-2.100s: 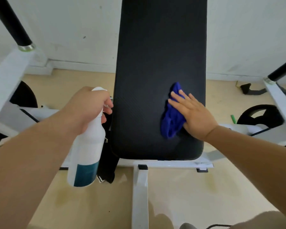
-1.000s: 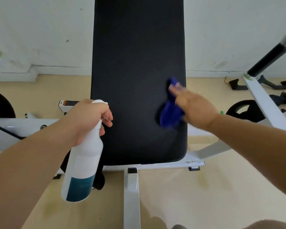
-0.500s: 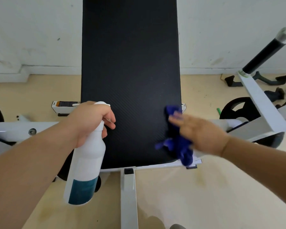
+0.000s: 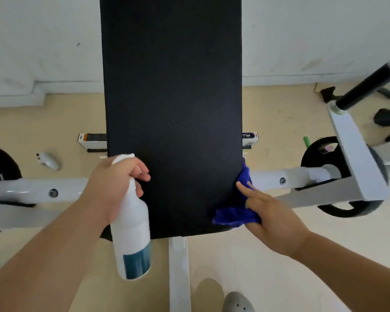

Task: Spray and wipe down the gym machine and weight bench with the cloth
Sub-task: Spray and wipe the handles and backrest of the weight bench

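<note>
The black padded bench [image 4: 173, 97] runs away from me down the middle of the view, on a white frame [image 4: 178, 266]. My left hand [image 4: 115, 188] grips a white spray bottle [image 4: 131, 233] with a teal label, held upright beside the pad's near left corner. My right hand [image 4: 273, 219] presses a blue cloth [image 4: 236, 216] against the pad's near right edge, with part of the cloth wrapped around the side of the pad.
White machine arms [image 4: 302, 174] extend left and right under the bench. A black weight plate [image 4: 338, 176] and a black-handled bar [image 4: 365, 86] are on the right, another plate [image 4: 0, 167] at far left. Small items lie on the beige floor. My grey shoe [image 4: 236, 302] shows at the bottom.
My right hand slid the cloth from mid-pad down to the near right corner and along the right edge. The view shifted so the bench sits more centred. The bottle hand held steady.
</note>
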